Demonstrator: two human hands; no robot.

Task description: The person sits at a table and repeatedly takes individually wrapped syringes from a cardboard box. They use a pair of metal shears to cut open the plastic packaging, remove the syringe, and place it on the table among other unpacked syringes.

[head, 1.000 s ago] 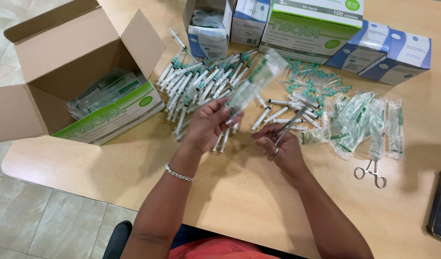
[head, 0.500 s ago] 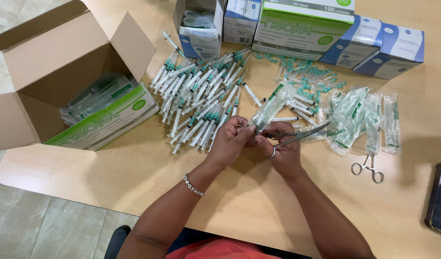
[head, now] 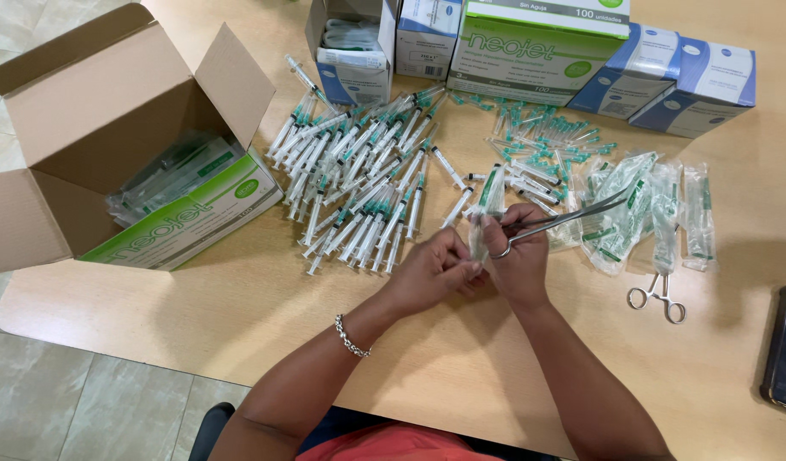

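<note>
While left hand (head: 431,269) pinches wrapped syringe (head: 487,209) and right hand (head: 519,260) grips forceps (head: 563,220), unwrapped syringe pile (head: 363,179) looks large; sealed packets (head: 640,205) right of centre remain.

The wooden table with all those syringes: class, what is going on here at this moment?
A person sits at the wooden table. The left hand and right hand meet over a clear-wrapped syringe packet, and the right hand also holds metal scissors with a finger through a ring. A pile of unwrapped syringes lies to the left, a heap of clear wrappers to the right. A second pair of scissors rests nearby, and an open cardboard box stands at the left.
</note>
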